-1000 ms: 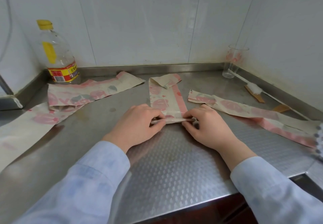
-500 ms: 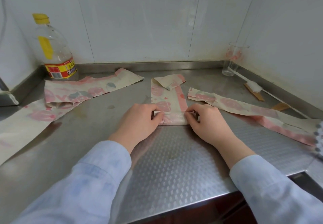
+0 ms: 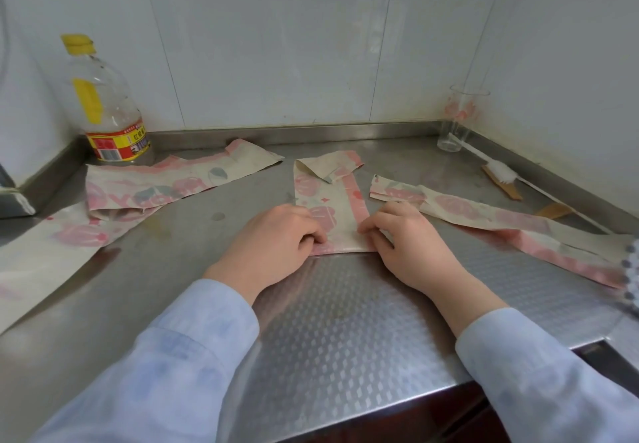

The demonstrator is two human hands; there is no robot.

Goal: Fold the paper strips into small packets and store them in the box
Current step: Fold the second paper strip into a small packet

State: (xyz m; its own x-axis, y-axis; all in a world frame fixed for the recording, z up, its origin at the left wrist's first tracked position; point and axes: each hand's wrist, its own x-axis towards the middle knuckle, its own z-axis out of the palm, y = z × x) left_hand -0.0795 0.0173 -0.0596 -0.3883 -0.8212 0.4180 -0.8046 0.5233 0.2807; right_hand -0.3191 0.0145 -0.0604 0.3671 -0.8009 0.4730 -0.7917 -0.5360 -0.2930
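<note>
On embossed steel counter [image 3: 345,332], left hand [image 3: 273,249] and right hand [image 3: 408,245], grips pinching creased pink-printed paper strip [image 3: 328,207].

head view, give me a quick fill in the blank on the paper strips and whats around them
1. Both hands, the left hand and the right hand, press the near end of the ____ paper strip.
2. The bottle at the back left has a ____ cap.
3. The far end of the strip being folded is ____ over.
4. The empty glass stands in the back ____ corner of the counter.

Missing words: middle; yellow; folded; right
</note>
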